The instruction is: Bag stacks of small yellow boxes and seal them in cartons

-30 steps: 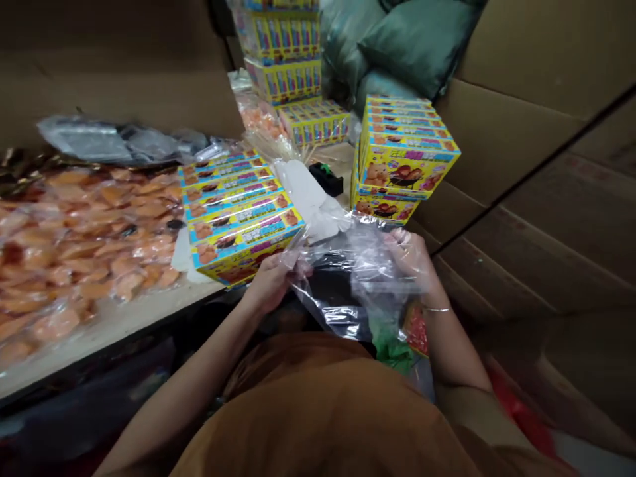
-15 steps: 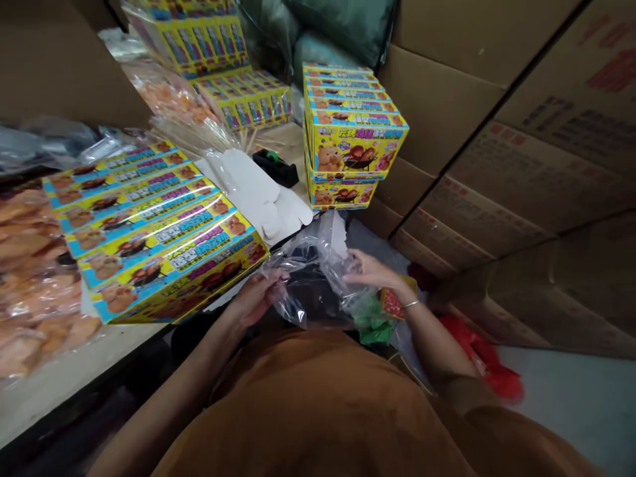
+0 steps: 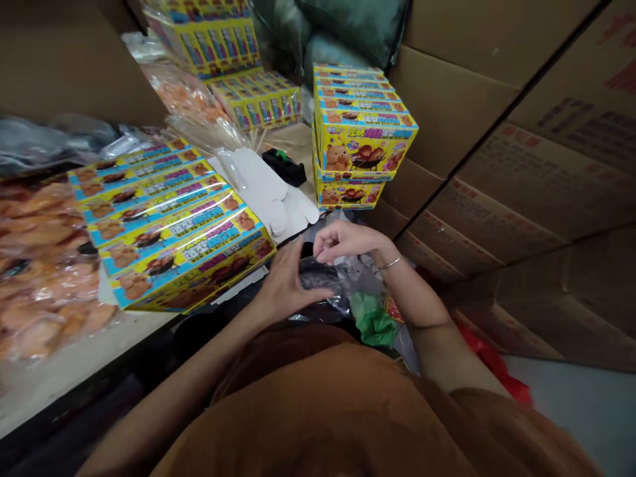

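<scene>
My left hand is open, its fingers stretched and its thumb held apart, beside the front corner of a block of yellow toy boxes. Close to it, my right hand has its fingers curled in toward the thumb. Nothing shows between those fingers. Crumpled clear plastic lies just below and behind both hands, over something dark that I cannot make out. Flat white card pieces rest on the table beyond my left hand.
Two stacked blocks of yellow boxes stand at the table's far edge, near a black tape dispenser. Bagged orange pieces cover the left side. Tall cartons wall the right. A green bag hangs low.
The clear plastic that both hands held spread has dropped lower, out of their grip. My left hand has opened and moved right; my right hand has risen slightly and come nearer to it.
</scene>
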A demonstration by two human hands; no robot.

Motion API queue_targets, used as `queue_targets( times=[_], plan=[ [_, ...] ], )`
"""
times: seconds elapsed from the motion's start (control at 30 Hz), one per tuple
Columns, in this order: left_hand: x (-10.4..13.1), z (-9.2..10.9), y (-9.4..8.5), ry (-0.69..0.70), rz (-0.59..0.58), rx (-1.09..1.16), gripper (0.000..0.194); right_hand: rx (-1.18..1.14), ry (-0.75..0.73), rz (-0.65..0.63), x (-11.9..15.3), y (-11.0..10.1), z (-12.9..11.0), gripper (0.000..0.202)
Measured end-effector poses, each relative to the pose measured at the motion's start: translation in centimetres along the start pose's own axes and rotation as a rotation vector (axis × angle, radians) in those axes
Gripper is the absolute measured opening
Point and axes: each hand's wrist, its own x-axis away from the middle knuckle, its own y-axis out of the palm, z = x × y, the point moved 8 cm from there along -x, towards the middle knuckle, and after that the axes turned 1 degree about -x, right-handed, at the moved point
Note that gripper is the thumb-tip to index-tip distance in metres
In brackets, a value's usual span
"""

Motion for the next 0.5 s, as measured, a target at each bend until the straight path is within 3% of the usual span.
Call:
queue_targets(
  times=[0.07, 0.13, 0.2, 0.27, 0.37, 0.43, 0.5],
  plan=[
    [-2.5, -0.5, 1.6, -0.078, -0.040, 0.150, 0.040, -0.074, -0.082, 0.081, -0.9, 0.3, -1.9, 0.029],
    [-3.6, -1.6, 1.8, -0.095, -0.009, 0.103, 0.024, -0.202, -0.134, 0.298, -0.2, -1.6, -2.9, 0.030],
    [-3.4, -1.8, 0.4, 0.016, 0.113, -0.113, 0.033, -0.386, -0.169, 0.533, 1.8, -4.0, -3.0, 0.030],
    [-1.8, -0.2, -1.0, 0.206, 0.294, -0.317, 0.053, -0.577, -0.211, 0.718, 3.9, -5.7, -3.0, 0.027],
    [1.4, 3.8, -0.6, 0.495, 0.484, -0.350, 0.061, -0.763, -0.262, 0.874, 5.4, -5.2, -3.3, 0.019],
    [1.7, 5.6, 1.3, 0.512, 0.416, -0.161, 0.081, -0.808, -0.287, 0.908, 4.9, -3.5, -3.8, 0.015],
    [0.6, 5.9, 4.3, 0.364, 0.209, 0.140, 0.089, -0.807, -0.328, 0.912, 4.0, -1.9, -4.6, 0.014]
  ],
)
